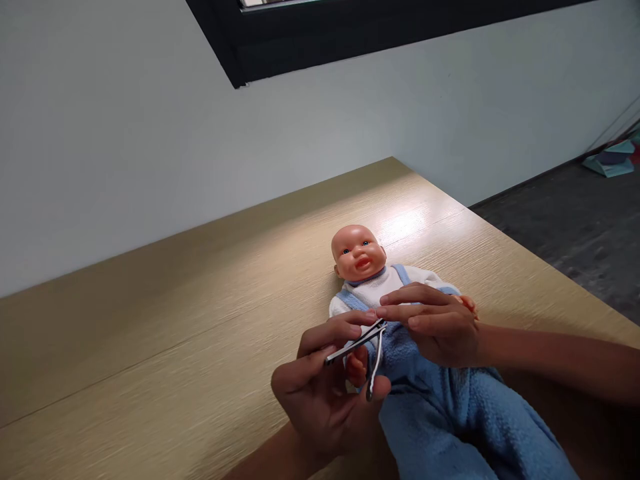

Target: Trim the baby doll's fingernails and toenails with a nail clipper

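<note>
A metal nail clipper (354,347) is held in my left hand (327,400), its lever spread away from its body. My left thumb presses on the lever's end, and the fingers lie along the other side. The clipper's jaws are at the tip of a finger of my right hand (443,327), which is stretched out with nothing in it. Whether the jaws touch the nail, I cannot tell. Under both hands a baby doll (358,253) lies on its back, dressed in a white top and blue overalls (440,413). My hands hide part of its chest and arms.
The doll lies on a light wooden table (200,320) set against a pale wall (125,133). A dark window frame (300,43) is above it. Past the table's right edge is a dark floor (550,227) with a light blue object (610,160) by the wall.
</note>
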Available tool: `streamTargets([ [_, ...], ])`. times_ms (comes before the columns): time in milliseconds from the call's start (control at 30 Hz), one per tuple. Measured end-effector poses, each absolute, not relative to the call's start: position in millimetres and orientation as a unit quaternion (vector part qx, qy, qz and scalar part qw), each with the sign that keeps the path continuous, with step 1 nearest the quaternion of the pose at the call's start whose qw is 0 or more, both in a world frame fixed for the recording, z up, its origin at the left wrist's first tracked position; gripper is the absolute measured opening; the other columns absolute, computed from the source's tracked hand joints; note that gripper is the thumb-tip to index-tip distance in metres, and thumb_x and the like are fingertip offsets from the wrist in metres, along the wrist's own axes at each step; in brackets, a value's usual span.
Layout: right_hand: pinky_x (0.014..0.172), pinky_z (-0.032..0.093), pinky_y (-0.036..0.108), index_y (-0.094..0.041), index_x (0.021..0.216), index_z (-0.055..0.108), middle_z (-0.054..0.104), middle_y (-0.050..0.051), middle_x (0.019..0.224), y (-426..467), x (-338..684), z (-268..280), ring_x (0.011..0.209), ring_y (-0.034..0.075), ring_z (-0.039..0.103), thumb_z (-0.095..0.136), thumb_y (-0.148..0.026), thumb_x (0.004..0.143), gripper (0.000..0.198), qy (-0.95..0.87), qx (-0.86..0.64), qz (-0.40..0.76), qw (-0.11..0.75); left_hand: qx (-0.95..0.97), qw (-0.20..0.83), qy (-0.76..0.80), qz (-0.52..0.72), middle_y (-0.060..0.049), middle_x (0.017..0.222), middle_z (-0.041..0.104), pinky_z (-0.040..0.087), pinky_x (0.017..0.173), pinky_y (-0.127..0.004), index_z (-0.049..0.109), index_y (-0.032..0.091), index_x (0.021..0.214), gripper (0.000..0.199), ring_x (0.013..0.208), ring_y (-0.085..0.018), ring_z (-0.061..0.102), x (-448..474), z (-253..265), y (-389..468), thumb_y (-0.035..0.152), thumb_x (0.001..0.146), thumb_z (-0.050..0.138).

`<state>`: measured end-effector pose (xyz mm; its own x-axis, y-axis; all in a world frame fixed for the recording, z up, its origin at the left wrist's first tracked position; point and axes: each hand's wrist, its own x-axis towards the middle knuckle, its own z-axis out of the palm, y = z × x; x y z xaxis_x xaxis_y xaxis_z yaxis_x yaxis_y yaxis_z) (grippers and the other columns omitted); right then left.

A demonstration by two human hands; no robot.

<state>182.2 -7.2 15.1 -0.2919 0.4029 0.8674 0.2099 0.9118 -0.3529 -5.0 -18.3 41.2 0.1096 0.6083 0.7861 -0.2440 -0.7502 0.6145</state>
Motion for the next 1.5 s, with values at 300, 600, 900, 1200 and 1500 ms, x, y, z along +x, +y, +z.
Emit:
streamTargets([
  [300, 0.091, 0.061, 0.037, -0.015, 0.101, 0.051, 0.072, 0.013, 0.114, -9.5, 184.8, 26.1, 0.121, 0.019, 0.062, 0.045, -0.005, 0.096, 0.013, -0.824, -0.226, 0.017, 0.519, 0.684, 0.310, 0.172, 0.638, -0.004, 0.114, 0.057, 0.066, 0.087, -0.035, 0.044, 0.024, 0.118, 0.044, 0.110, -0.021, 0.067, -4.4, 45.1, -20.4, 0.008, 0.086, 0.068],
  [600, 0.078, 0.063, 0.040, -0.018, 0.092, 0.054, 0.074, 0.012, 0.110, -9.2, 180.2, 38.8, 0.113, 0.026, 0.068, 0.048, -0.012, 0.095, 0.008, -0.821, -0.235, -0.185, 0.486, 0.697, 0.307, 0.167, 0.627, -0.005, 0.118, 0.057, 0.064, 0.094, -0.040, 0.041, 0.022, 0.123, 0.054, 0.113, -0.021, 0.066, -7.0, 44.6, -20.3, -0.004, 0.081, 0.063],
  [900, 0.078, 0.060, 0.040, -0.020, 0.090, 0.055, 0.072, 0.007, 0.119, -12.1, 177.0, 36.2, 0.116, 0.027, 0.067, 0.048, -0.013, 0.091, 0.010, -0.803, -0.278, -0.242, 0.468, 0.684, 0.294, 0.186, 0.641, -0.003, 0.115, 0.060, 0.065, 0.093, -0.036, 0.046, 0.025, 0.121, 0.054, 0.108, -0.017, 0.068, -5.2, 50.7, -21.8, -0.003, 0.079, 0.066],
  [1200, 0.083, 0.061, 0.041, -0.021, 0.087, 0.056, 0.072, 0.001, 0.117, -12.2, 177.5, 37.3, 0.121, 0.027, 0.064, 0.050, -0.012, 0.091, 0.011, -0.804, -0.274, -0.253, 0.462, 0.702, 0.292, 0.180, 0.624, -0.004, 0.116, 0.058, 0.064, 0.096, -0.037, 0.051, 0.023, 0.121, 0.064, 0.112, -0.020, 0.067, -7.9, 54.8, -20.7, -0.015, 0.071, 0.060],
  [1500, 0.086, 0.059, 0.042, -0.022, 0.089, 0.056, 0.071, 0.001, 0.121, -12.7, 176.8, 34.2, 0.126, 0.026, 0.061, 0.054, -0.013, 0.090, 0.009, -0.804, -0.281, -0.242, 0.465, 0.717, 0.273, 0.194, 0.611, -0.003, 0.115, 0.059, 0.065, 0.093, -0.037, 0.047, 0.020, 0.116, 0.058, 0.110, -0.021, 0.068, -9.8, 54.2, -21.7, -0.014, 0.072, 0.061],
])
